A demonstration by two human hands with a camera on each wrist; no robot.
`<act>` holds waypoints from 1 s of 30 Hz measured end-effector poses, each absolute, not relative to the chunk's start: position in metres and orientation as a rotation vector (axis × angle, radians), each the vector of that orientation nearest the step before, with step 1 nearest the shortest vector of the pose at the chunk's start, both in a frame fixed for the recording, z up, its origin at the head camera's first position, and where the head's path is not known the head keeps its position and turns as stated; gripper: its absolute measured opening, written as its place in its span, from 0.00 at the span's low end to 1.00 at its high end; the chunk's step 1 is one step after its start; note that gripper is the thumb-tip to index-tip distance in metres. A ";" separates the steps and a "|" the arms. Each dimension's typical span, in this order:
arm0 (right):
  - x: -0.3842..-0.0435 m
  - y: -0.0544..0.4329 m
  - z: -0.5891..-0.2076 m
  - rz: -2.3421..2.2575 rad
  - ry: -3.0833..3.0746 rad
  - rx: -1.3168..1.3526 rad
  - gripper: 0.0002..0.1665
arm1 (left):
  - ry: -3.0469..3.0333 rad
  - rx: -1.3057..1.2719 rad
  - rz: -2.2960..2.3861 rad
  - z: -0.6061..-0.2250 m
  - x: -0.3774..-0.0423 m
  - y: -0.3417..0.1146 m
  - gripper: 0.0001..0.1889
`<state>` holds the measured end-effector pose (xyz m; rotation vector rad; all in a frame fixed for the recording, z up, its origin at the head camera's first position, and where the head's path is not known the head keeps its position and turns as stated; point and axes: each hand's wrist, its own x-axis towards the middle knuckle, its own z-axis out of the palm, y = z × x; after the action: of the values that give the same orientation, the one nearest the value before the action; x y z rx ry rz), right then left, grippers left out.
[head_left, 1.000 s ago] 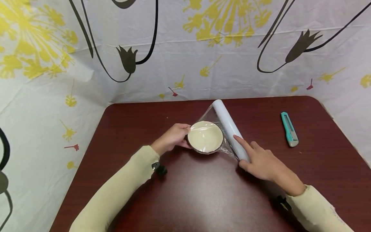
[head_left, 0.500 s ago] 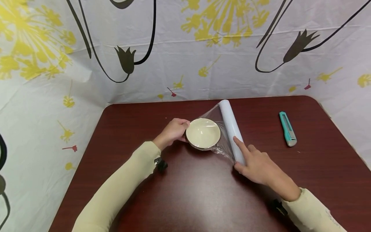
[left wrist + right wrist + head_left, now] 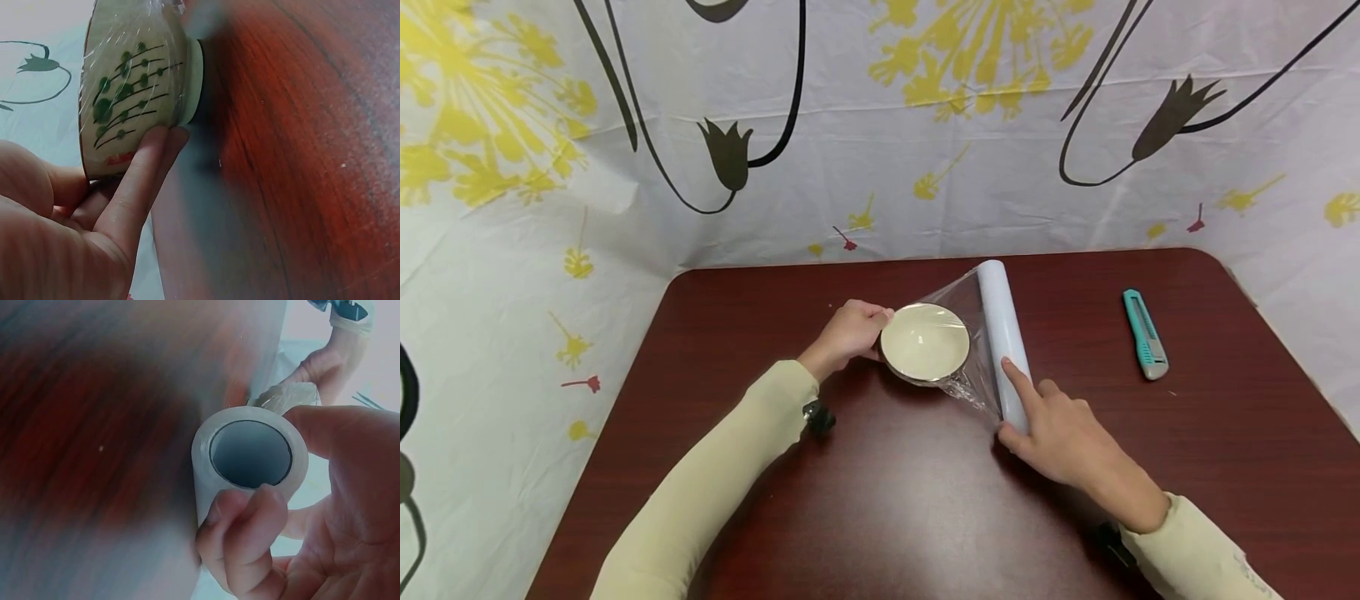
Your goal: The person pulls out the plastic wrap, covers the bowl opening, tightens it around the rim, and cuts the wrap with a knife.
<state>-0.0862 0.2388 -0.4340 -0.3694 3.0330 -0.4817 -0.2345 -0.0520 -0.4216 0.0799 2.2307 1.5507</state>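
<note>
A cream bowl (image 3: 925, 343) stands near the middle of the table, with clear film stretched over its top. Green dotted sprigs decorate its outer side in the left wrist view. My left hand (image 3: 852, 329) holds the bowl by its left side, thumb at the rim and fingers (image 3: 139, 178) along the wall toward the foot. From the bowl the film (image 3: 976, 367) runs to a roll of cling film (image 3: 1002, 329) on the right. My right hand (image 3: 1063, 429) grips the near end of the roll, its index finger along the top. The hollow core shows in the right wrist view.
A teal box cutter (image 3: 1145, 335) lies on the right part of the dark red wooden table (image 3: 880, 517). Behind the table's far edge hangs a white flower-patterned cloth (image 3: 850, 150), which also covers the left side.
The roll has shifted a little right at its far end and stands straighter, widening the film span. The bowl, in my left hand, has moved slightly away and left.
</note>
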 end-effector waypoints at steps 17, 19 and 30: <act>-0.091 0.240 -0.431 -0.599 3.008 -0.309 0.35 | 1.877 -0.084 1.952 -0.437 -0.197 -0.045 0.26; -0.092 0.240 -0.431 -0.618 2.999 -0.283 0.37 | 1.860 -0.085 1.996 -0.439 -0.195 -0.044 0.25; -0.099 0.241 -0.427 -0.663 2.899 -0.132 0.57 | 1.873 -0.098 2.012 -0.439 -0.194 -0.045 0.24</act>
<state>-0.0985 0.2408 -0.4272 -0.1319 2.8985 -0.6628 -0.1944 -0.0448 -0.4385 -0.0978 1.8727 2.0118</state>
